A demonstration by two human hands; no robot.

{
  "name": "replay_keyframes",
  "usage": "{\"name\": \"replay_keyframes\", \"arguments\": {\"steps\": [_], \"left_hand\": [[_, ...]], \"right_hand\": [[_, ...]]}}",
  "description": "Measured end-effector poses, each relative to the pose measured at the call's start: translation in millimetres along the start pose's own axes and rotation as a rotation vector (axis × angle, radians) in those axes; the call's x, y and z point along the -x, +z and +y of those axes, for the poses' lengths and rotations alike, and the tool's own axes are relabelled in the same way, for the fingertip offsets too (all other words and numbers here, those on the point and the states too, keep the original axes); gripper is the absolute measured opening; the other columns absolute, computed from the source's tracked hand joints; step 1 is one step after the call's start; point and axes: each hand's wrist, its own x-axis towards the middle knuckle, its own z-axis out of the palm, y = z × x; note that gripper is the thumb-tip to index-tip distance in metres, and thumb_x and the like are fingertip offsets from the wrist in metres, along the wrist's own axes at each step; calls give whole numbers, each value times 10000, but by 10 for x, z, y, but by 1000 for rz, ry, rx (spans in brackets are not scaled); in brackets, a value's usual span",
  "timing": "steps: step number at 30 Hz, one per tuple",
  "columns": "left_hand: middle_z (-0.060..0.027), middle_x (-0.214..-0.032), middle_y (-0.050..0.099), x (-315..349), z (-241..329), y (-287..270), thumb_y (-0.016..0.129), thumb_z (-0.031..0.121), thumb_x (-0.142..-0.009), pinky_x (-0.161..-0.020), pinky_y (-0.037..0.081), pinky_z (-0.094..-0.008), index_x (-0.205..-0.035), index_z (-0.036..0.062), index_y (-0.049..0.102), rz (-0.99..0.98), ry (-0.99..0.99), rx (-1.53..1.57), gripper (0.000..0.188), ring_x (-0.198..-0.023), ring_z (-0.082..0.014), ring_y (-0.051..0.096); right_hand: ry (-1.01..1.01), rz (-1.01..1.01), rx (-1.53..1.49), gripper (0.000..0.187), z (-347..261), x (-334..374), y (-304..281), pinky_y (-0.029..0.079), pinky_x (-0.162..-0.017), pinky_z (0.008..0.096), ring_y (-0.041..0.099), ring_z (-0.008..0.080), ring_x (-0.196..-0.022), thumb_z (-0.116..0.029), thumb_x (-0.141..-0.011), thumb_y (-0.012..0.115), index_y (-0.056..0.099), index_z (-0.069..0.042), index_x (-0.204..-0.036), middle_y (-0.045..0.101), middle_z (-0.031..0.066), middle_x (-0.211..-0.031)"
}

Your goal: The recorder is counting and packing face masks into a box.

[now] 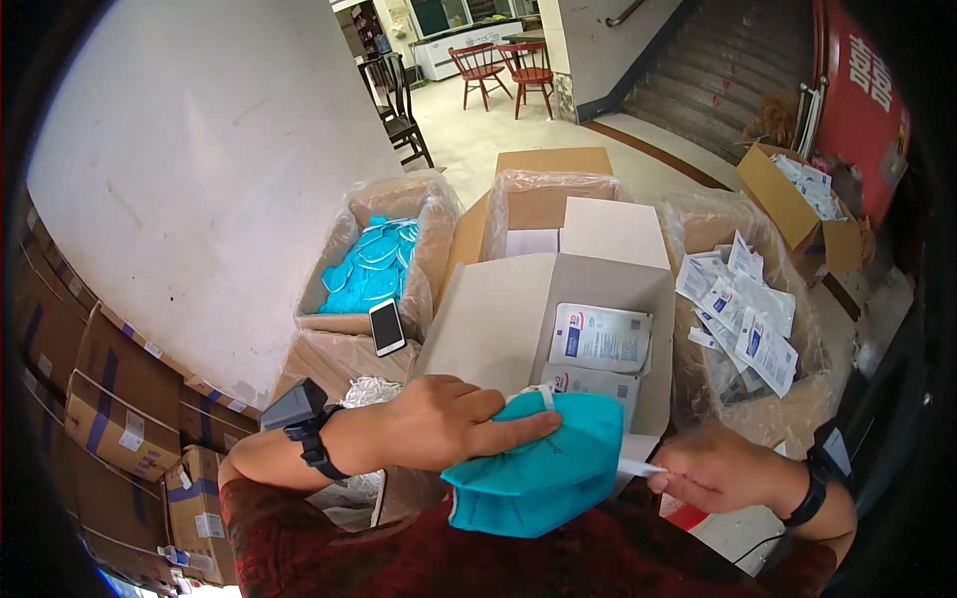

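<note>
My left hand (436, 423) is closed on a teal face mask (563, 463) with pale straps, held in front of my body. It looks thick; whether it is one mask or a few together I cannot tell. Just right of it, my right hand (720, 468) pinches a thin white piece (636, 466), whose kind does not show; its other end passes behind the mask. Beyond both hands stands an open white box (490, 321) with flat white printed packets (601, 337) inside. Wristbands with small devices are on both my wrists.
A plastic-lined carton of teal masks (371, 264) stands left, a white phone (387, 327) at its near edge. White straps (371, 391) lie nearer. Packets (743, 314) fill a lined carton at right; another carton (778, 199) lies beyond. Stacked cartons (125, 399) line the left wall.
</note>
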Motion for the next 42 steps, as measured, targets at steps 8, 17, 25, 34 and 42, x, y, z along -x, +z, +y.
{"name": "replay_keyframes", "arguments": {"steps": [8,17,25,34,42], "left_hand": [[-112,-981,645,819,-745,174,607,101,-782,-685,510,-328,-1166,79,578,71,-764,74,386,-810,-280,632],[72,-513,403,-118,-925,306,598,201,-884,-352,199,-178,-809,139,547,1104,-1157,1272,110,-369,-21,286],[41,-608,488,-761,-836,173,619,233,-868,-400,236,-174,-870,118,563,1068,-926,1535,128,-430,-25,314],[37,-615,505,-1153,-636,116,566,266,-904,-387,277,-152,-895,78,553,958,-764,1748,188,-428,0,335],[1,-678,523,-1263,-614,117,585,282,-893,-462,301,-174,-907,90,542,897,-615,1899,197,-489,-31,357]], "right_hand": [[260,370,-378,118,453,690,-28,414,-473,291,532,161,-532,-155,-873,529,549,-68,-796,543,39,-634],[238,491,-1153,276,384,-213,154,241,-386,184,326,40,-438,-285,-928,480,506,-45,-795,411,-23,-558],[-50,461,-1304,334,361,-657,193,252,-385,180,314,40,-420,-305,-955,406,487,-31,-781,444,22,-624],[-29,541,-1175,254,589,-828,101,224,-406,155,302,14,-454,-270,-939,470,563,-57,-1041,406,-57,-608],[8,595,-837,368,465,-864,56,257,-474,159,351,4,-552,-186,-919,502,471,-36,-1254,387,-84,-649]]}}
